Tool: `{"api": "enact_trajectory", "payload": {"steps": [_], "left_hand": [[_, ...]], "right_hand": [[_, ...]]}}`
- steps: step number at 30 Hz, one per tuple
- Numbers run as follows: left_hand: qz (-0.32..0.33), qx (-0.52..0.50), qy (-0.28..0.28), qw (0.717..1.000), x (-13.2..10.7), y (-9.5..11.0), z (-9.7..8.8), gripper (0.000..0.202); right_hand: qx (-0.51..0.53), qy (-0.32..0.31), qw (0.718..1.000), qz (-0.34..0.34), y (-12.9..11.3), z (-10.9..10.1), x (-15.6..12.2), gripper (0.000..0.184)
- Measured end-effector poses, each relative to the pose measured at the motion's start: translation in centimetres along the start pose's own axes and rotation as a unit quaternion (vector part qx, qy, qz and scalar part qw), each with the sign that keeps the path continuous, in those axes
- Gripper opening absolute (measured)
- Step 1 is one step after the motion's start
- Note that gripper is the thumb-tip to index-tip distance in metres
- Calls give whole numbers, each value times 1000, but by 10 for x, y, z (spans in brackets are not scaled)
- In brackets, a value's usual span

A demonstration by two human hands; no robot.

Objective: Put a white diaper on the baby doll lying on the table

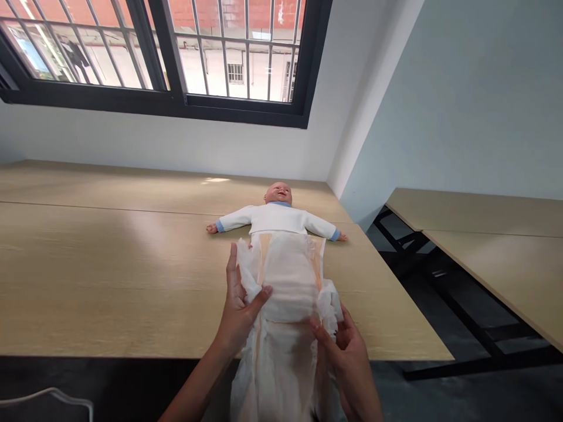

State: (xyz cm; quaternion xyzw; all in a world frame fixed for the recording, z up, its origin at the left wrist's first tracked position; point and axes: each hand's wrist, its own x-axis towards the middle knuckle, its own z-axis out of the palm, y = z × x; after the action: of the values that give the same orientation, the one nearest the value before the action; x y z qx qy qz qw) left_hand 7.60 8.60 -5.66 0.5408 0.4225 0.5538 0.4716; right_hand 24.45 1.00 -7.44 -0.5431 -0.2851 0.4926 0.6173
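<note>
An unfolded white diaper (288,275) with peach-coloured side strips stretches toward me, its near end hanging past the table's front edge. My left hand (241,305) grips its left side, thumb on top and fingers behind the ruffled edge. On the opposite side my right hand (345,349) pinches the ruffled right edge between thumb and fingers. Beyond the diaper a baby doll (278,218) lies on its back, arms spread, in a white top with blue collar and cuffs. The diaper hides the doll's lower body from view.
The light wood table (132,275) carries the doll and ends close to me. A second wood table (497,258) with black metal legs stands to the right across a gap. A barred window (237,58) is in the wall behind. A pale curved rail (53,394) shows at lower left.
</note>
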Motion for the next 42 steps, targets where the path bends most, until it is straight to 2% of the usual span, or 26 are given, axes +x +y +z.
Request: {"api": "enact_trajectory", "payload": {"steps": [4, 6, 9, 12, 14, 16, 18, 20, 22, 23, 25, 27, 30, 32, 36, 42], "left_hand": [[13, -35, 16, 999, -3, 4, 4, 99], [5, -62, 16, 998, -4, 7, 7, 101], [-12, -89, -2, 996, -4, 9, 8, 103], [-13, -88, 24, 996, 1, 6, -3, 106], [-28, -63, 92, 993, 7, -1, -17, 99], [-82, -45, 136, 986, 14, -11, -32, 85], [-150, -45, 106, 982, 18, -21, -43, 72], [-181, -1, 36, 983, 21, -29, -44, 71], [-165, 142, -12, 976, 20, -30, -36, 80], [-144, 232, -22, 962, 19, -28, -30, 85], [-102, 383, -35, 917, 15, -22, -13, 95], [-81, 464, -45, 881, 9, -15, 5, 101], [-77, 520, -36, 850, 0, -11, 29, 109], [-56, 542, -33, 838, -5, -11, 42, 106], [-27, 588, -56, 807, -10, -13, 60, 83], [-77, 620, -92, 775, -5, -1, 66, 45]], "right_hand": [[-18, -47, 997, 61, -1, 4, -11, 63], [-38, -42, 995, 79, 1, 7, -14, 59], [-72, -9, 995, 65, 7, 4, -12, 58], [-73, 52, 995, 35, 9, -21, -3, 56], [-63, 100, 993, 15, 4, -47, 4, 58], [-52, 149, 988, -4, -5, -73, 11, 68], [-41, 188, 981, 5, -15, -94, 16, 81], [-65, 209, 975, 28, -24, -106, 23, 87], [-130, 210, 969, 28, -29, -110, 29, 81], [-164, 207, 965, 17, -31, -109, 32, 77], [-201, 199, 959, -7, -33, -105, 38, 73], [-205, 192, 960, -21, -33, -99, 41, 72], [-202, 172, 964, -24, -30, -92, 43, 71], [-193, 149, 970, -11, -24, -91, 43, 73], [-180, 140, 974, 1, -10, -90, 47, 77], [-210, 134, 967, -52, -2, -93, 52, 72]]}}
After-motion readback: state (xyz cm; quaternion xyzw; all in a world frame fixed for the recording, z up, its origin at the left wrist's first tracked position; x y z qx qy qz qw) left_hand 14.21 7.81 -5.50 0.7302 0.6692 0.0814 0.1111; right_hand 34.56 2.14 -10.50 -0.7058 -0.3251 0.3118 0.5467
